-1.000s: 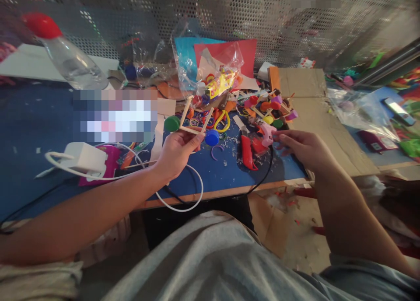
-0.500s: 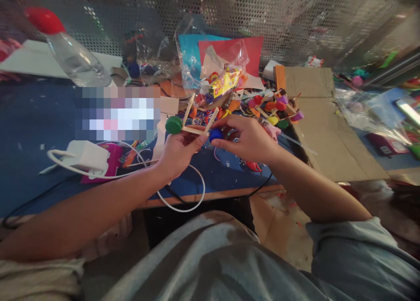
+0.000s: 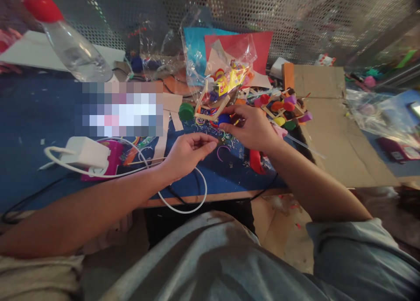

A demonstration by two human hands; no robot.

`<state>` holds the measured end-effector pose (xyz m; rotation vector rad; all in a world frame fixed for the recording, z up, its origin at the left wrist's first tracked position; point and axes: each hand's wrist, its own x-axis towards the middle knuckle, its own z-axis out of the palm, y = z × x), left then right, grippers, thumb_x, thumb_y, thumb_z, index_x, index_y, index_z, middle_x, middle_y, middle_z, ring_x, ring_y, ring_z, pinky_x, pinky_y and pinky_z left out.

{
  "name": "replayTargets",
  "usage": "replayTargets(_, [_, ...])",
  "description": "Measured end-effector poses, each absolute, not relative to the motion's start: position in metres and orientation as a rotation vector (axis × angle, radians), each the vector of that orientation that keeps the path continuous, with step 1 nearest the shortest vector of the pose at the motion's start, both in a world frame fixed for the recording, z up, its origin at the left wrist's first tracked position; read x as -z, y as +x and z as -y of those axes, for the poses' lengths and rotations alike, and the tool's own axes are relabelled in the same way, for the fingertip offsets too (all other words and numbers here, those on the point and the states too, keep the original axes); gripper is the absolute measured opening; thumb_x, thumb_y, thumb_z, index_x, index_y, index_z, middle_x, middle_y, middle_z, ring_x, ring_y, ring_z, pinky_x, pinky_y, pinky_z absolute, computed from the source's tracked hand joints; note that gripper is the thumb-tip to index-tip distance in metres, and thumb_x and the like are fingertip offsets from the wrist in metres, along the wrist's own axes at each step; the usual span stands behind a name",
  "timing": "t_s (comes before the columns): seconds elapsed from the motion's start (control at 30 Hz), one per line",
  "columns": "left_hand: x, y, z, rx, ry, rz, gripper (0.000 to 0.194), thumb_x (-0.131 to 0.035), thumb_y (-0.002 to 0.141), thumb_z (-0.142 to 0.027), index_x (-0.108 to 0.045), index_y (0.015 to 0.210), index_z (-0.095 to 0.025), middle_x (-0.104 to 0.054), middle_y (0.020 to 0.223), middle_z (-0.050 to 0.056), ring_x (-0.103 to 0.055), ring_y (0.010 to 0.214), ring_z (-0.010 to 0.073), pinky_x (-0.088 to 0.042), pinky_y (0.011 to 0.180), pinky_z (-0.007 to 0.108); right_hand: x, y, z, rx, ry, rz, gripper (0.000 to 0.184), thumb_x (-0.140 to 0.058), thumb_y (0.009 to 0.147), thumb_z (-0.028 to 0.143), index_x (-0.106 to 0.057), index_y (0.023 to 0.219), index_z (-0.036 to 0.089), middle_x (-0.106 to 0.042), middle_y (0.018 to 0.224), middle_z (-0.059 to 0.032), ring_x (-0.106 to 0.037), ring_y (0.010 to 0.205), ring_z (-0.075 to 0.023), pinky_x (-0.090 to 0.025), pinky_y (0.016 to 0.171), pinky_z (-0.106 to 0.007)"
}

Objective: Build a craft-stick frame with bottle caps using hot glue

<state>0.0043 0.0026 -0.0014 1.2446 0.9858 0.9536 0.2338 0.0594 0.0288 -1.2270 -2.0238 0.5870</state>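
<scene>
My right hand [image 3: 251, 124] pinches the blue bottle cap [image 3: 224, 119] between thumb and fingers. That cap sits at one end of a small frame of wooden sticks [image 3: 206, 116], a flat stick with two more rising from it. At the frame's other end is a green bottle cap [image 3: 186, 111]. Nearer to me, my left hand [image 3: 192, 154] is apart from the frame. Its thumb and fingertips are drawn together, and nothing shows in them. Shavings and a purple ring [image 3: 224, 154] lie on the blue table [image 3: 210, 180] between the hands.
Colourful caps and sticks [image 3: 285, 106] are heaped right of the frame, beside flat cardboard [image 3: 337, 139]. Behind stands a clear bag [image 3: 229, 78] with coloured pieces. At left are a white charger [image 3: 87, 152], its looping cable [image 3: 206, 185] and a tilted bottle [image 3: 77, 51].
My left hand has let go of the stick frame and drawn back towards me. My right hand still has the blue cap, and the frame has moved slightly away and to the right.
</scene>
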Motion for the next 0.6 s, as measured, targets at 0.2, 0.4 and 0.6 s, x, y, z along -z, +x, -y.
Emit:
replayTargets(0.2, [-0.006,0.0,0.008,-0.77,1.6,-0.806,0.057,-0.098,0.082,-0.058,-0.065,0.062,-0.015,-0.059,0.057,-0.002,-0.045,0.055,0.007,-0.036,0.054,0.022,-0.017,0.233,-0.058,-0.573,-1.238,2.132,0.028,-0.086,0.09,0.03,-0.087,0.116,0.02,-0.088,0.11,-0.0091,-0.078,0.086,-0.0239,-0.063,0.088,-0.042])
replayTargets(0.4, [-0.009,-0.002,0.01,-0.767,1.665,-0.745,0.055,-0.078,0.103,-0.062,-0.078,0.076,-0.014,-0.071,0.067,0.004,-0.058,0.058,0.0092,-0.041,0.055,0.022,-0.004,0.232,-0.055,-0.503,-1.212,2.302,0.027,-0.085,0.093,0.03,-0.087,0.118,0.019,-0.089,0.116,-0.0122,-0.08,0.108,-0.0334,-0.062,0.101,-0.048])
replayTargets(0.6, [-0.007,-0.002,0.006,-0.863,1.693,-0.763,0.024,-0.074,0.106,-0.036,-0.088,0.107,-0.016,-0.082,0.087,0.007,-0.067,0.071,0.0112,-0.051,0.063,0.022,0.011,0.232,-0.054,-0.416,-1.141,2.353,0.027,-0.084,0.095,0.031,-0.087,0.119,0.018,-0.089,0.118,-0.0137,-0.077,0.113,-0.0372,-0.058,0.109,-0.054])
